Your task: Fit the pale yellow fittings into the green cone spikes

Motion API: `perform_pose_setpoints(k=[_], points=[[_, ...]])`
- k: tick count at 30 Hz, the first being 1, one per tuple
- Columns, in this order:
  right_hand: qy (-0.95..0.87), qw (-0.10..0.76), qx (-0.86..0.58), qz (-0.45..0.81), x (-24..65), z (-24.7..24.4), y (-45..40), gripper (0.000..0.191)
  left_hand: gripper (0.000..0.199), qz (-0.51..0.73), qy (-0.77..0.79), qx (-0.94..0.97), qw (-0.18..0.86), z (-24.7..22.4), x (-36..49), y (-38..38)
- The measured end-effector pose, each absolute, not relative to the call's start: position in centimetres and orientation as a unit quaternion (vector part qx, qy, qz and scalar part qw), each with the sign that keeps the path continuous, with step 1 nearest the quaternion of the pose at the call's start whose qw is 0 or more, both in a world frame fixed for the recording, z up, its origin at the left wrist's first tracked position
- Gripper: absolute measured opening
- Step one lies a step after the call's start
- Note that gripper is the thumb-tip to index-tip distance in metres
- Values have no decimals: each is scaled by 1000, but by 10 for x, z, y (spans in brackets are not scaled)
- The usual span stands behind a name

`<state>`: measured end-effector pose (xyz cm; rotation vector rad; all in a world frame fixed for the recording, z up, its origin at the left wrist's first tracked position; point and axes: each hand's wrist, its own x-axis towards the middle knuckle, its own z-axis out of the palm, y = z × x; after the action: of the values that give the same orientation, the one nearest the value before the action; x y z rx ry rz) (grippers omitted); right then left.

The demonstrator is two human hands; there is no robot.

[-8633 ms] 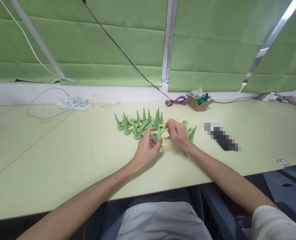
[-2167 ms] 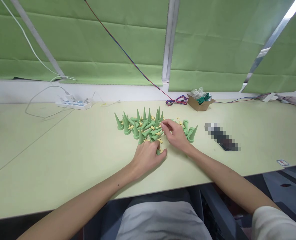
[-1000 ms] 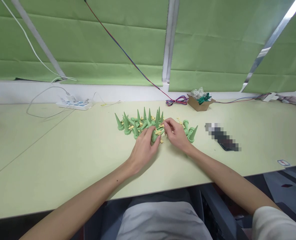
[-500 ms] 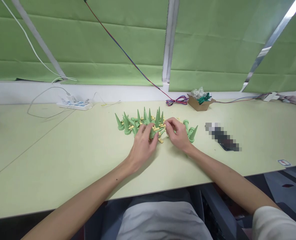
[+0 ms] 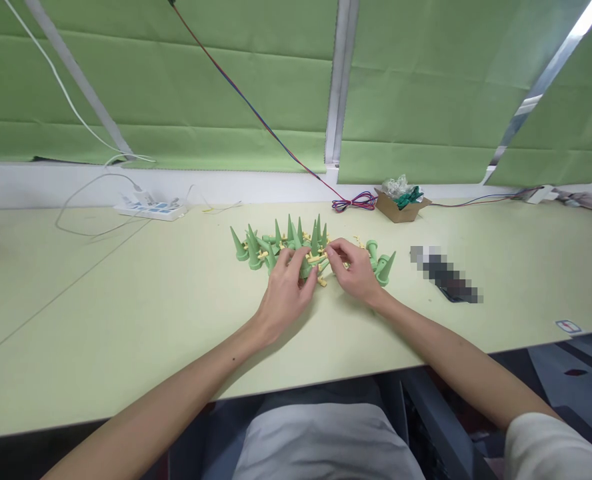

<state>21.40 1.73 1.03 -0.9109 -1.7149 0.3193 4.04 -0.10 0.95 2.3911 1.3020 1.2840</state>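
Green cone-shaped plastic pieces stand and lie in a cluster on the table, with small yellow pieces scattered among them. At the cluster's front edge, my left hand has its fingers and thumb curled around a green plastic piece. My right hand is closed in a pinch just to the right of it. Its fingertips meet at a small yellow piece, partly covered by the fingers. More green pieces lie beyond the right hand's outer side.
On the pale table, a power strip with white cables lies at the back left. A small cardboard box with clear and green wrapping stands at the back, beside a coiled red-blue wire. A pixelated dark object lies to the right.
My right hand has shifted slightly left and down, bringing its pinched fingertips nearer the left hand. The left hand stays almost still on the cluster.
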Motion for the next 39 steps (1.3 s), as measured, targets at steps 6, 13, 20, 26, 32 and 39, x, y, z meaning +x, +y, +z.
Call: perform_pose_setpoints(k=[6,13,20,26,32,39], points=[[-735,545,-379,138,214,10,17,19,29,426,433,791,76,11,41,-1],[-741,542,-370,145,214,9,18,20,26,434,430,787,80,12,41,-1],[-747,536,-364,150,213,9,17,24,25,432,429,789,82,13,41,-2],[-753,536,-351,148,212,8,17,19,25,426,431,791,87,14,41,-3],[-758,529,-348,157,212,8,16,18,26,424,435,789,90,13,41,-3],[-758,528,-347,159,212,8,16,20,26,442,430,782,93,13,41,-3]])
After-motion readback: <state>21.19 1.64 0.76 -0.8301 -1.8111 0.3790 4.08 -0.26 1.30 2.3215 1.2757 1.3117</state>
